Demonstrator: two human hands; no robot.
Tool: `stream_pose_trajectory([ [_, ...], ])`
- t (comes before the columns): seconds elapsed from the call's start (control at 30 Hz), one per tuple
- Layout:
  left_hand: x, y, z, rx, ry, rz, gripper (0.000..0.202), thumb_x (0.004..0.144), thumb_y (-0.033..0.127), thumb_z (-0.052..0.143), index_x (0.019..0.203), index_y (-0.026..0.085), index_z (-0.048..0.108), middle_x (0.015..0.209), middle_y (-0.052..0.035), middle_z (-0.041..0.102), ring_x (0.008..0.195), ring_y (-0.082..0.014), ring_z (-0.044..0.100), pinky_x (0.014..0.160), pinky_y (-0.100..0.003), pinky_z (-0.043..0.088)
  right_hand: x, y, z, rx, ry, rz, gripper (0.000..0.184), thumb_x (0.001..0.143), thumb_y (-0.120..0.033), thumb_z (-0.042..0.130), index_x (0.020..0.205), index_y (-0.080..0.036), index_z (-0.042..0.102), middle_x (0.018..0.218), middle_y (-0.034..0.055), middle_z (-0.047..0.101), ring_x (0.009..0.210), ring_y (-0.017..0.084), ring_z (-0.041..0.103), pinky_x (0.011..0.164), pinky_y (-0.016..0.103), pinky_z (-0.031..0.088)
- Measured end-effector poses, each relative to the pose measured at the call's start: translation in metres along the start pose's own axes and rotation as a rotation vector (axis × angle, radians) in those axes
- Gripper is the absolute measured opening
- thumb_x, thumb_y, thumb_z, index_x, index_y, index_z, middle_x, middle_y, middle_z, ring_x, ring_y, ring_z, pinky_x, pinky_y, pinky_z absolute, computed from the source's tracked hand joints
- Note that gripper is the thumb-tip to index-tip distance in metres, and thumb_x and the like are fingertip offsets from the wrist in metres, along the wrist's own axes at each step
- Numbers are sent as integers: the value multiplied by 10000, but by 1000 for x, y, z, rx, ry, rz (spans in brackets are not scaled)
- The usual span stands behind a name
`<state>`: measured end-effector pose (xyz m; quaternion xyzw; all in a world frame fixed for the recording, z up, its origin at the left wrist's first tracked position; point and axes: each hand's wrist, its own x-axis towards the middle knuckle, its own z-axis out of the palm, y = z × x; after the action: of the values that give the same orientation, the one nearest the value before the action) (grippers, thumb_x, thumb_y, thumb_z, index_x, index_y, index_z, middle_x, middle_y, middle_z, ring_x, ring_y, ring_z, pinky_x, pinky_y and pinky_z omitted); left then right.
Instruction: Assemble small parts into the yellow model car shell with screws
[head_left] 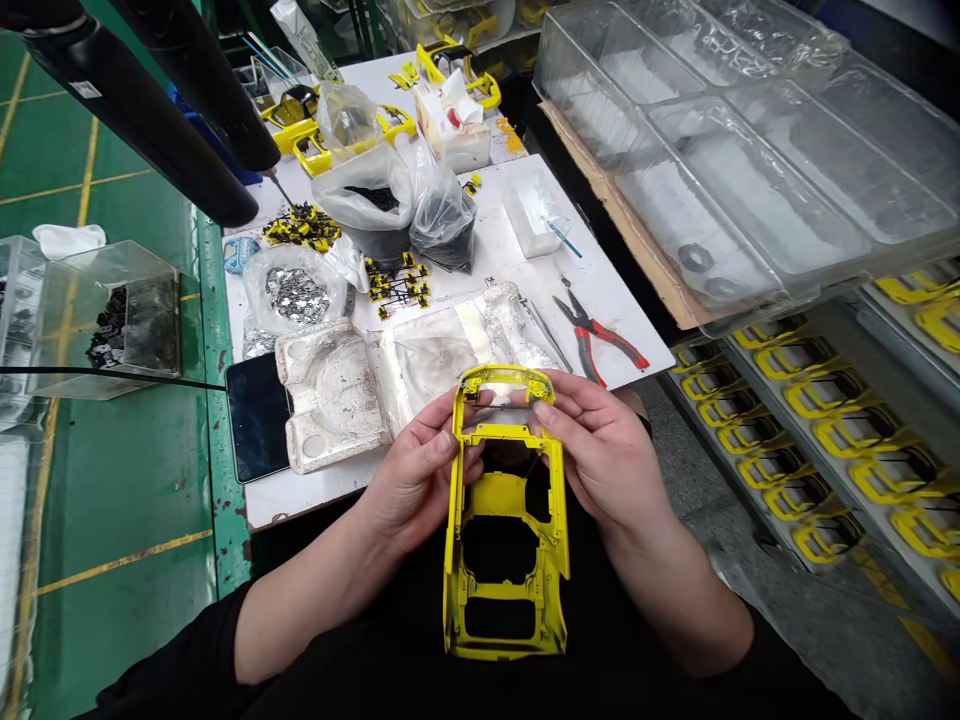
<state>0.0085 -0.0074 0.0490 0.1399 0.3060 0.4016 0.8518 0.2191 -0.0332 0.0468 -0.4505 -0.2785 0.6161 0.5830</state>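
Observation:
A yellow plastic toy car body shell (499, 494) is held between my two hands, its open underside facing me. My left hand (420, 465) grips its left edge near the top, thumb on the frame. My right hand (607, 445) holds the upper right corner, with the thumb pressed by a small dark fitting. Some fingertips are hidden behind the shell. Beyond it lie white foam cradles (334, 395) on the white table (517, 285). To the right of the cradles rest red-handled pliers (596, 338) and tweezers (550, 336).
Left of the foam lies a black tablet (257, 415). Farther back are a bag of silver pieces (296, 290), bags of black parts (442, 225), yellow-black small parts (304, 228) and a powered screwdriver (217, 90). Clear plastic trays (750, 170) stand at right, above racks of yellow shells (847, 430).

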Motion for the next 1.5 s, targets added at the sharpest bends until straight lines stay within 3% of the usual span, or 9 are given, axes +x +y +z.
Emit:
stream_pose_trajectory([
  [0.2,1,2,0,18,-53,29,667,765,355,1108,1353,196,837,1072,-34,761,704,-66,554,606,-172,512,0,0,-1,-5,-15,1,318,999,-299,944,1306,-326,865,1196,21,876,959,140,813,878,222,667],
  [0.57,1,3,1,105,-49,73,735,706,396,1128,1361,243,830,1401,-96,751,721,-69,554,565,-199,461,-1,0,-5,-86,-13,5,356,1000,-359,952,1339,-342,843,1252,21,866,1100,202,832,972,313,693],
  [0.73,4,0,-1,116,-46,50,758,715,318,1116,1402,213,813,1030,-38,757,697,-79,530,600,-195,463,4,-12,-16,-393,-9,-77,447,1005,-425,933,1420,-319,806,1279,55,847,1087,216,817,848,288,689],
  [0.83,6,-3,-4,102,-44,37,744,739,317,1102,1413,194,812,963,-31,734,701,-84,551,602,-188,453,9,-27,-21,-639,21,-162,477,990,-468,926,1427,-322,802,1351,68,821,997,211,789,759,299,671],
  [1.0,8,-7,-6,75,-94,42,670,793,339,1069,1399,191,826,881,-16,692,663,-68,504,585,-176,401,29,-60,-14,-954,-55,-257,458,1009,-601,859,1381,-334,843,1030,53,810,730,216,723,625,356,601],
  [1.13,9,-11,-8,77,-101,50,705,777,392,1072,1408,193,828,899,-30,707,646,-72,495,576,-193,376,77,-85,16,-1106,-106,-427,376,1049,-548,813,1309,-280,863,1043,73,830,771,244,743,677,379,616],
  [1.23,10,-13,-10,90,-84,57,729,757,389,1077,1412,195,823,972,-46,734,635,-66,482,580,-213,362,131,-96,56,-1388,-134,-561,306,1092,-388,762,1350,-243,838,1187,89,845,867,254,780,890,423,655],
  [1.4,13,-15,-12,80,-112,56,727,764,411,1077,1404,190,811,935,-32,697,657,-75,453,571,-223,280,218,-98,133,-1616,-203,-608,256,1083,-178,744,1315,-153,849,1369,179,801,1249,359,755,1151,513,578],
  [1.5,15,-16,-12,93,-65,88,735,751,440,1092,1381,186,811,994,-46,702,701,-86,476,572,-226,273,255,-89,167,-1724,-260,-578,155,1104,-224,767,1228,-154,830,1340,146,789,1314,325,722,1187,532,574],
])
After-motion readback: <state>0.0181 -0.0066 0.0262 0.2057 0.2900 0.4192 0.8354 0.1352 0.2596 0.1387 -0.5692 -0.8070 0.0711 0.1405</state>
